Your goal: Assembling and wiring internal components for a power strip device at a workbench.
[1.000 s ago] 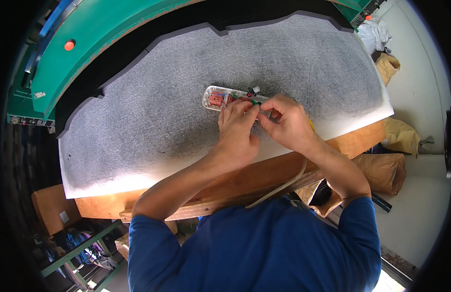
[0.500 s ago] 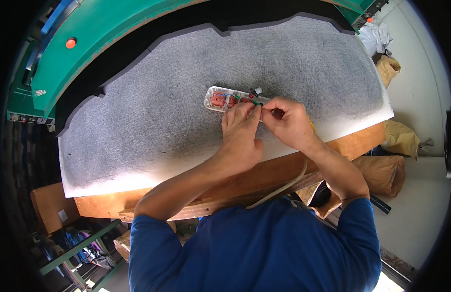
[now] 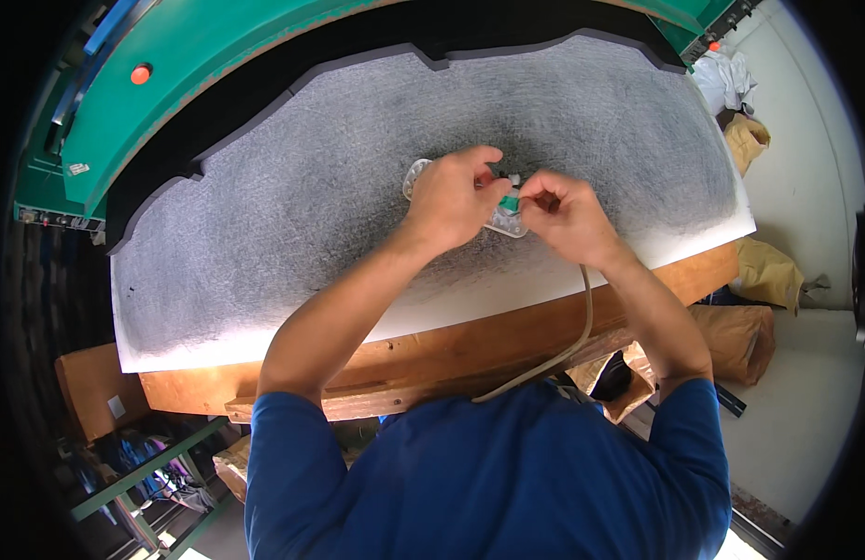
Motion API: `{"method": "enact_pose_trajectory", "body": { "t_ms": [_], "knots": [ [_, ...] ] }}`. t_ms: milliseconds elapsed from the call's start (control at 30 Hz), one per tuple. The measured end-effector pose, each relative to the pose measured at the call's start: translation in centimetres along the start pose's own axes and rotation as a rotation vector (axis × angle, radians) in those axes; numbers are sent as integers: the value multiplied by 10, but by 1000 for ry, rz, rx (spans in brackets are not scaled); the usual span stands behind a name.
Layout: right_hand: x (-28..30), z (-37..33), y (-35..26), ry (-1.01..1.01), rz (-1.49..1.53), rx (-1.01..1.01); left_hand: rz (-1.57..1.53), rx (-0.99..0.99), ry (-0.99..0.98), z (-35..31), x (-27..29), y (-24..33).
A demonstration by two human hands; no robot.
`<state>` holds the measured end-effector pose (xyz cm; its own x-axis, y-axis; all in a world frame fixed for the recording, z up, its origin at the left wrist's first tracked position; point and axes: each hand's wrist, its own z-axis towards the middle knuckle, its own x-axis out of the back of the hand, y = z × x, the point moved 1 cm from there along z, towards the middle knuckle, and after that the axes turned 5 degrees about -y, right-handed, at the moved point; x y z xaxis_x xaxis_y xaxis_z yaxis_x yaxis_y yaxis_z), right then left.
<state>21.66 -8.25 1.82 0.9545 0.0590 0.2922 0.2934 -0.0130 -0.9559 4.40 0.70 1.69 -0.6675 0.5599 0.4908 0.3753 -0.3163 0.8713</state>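
On the grey, scuffed work surface lies a long white plastic casing (image 3: 416, 175); its rounded ends show while my hands hide its middle. My left hand (image 3: 451, 198) is over the casing, thumb and forefinger apart with a dark gap between them. My right hand (image 3: 568, 215) is closed in a pinch by the casing's right end. What it pinches is too small to make out. Next to its fingertips shows a green piece (image 3: 509, 203), possibly wire. A small whitish part (image 3: 514, 179) sits just beyond, between the hands.
A pale cable (image 3: 586, 322) runs from under my right wrist over the wooden table edge (image 3: 432, 350) toward my body. Behind the surface stands a green machine frame (image 3: 208, 56) with a red button (image 3: 141, 74) and a black strip. Paper sacks (image 3: 736, 341) stand at the right.
My left hand has lifted and turned, its thumb and forefinger spreading; it now covers the red parts inside the casing. My right hand has moved slightly right, still pinched.
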Motion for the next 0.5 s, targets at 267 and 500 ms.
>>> {"method": "enact_pose_trajectory", "body": {
  "t_ms": [267,500],
  "knots": [
    [23,20,9,-46,-92,-58,-297,45,-89,5,-2,-8],
    [31,45,15,-82,-209,56,-366,17,-168,7,1,-8]
  ]
}}
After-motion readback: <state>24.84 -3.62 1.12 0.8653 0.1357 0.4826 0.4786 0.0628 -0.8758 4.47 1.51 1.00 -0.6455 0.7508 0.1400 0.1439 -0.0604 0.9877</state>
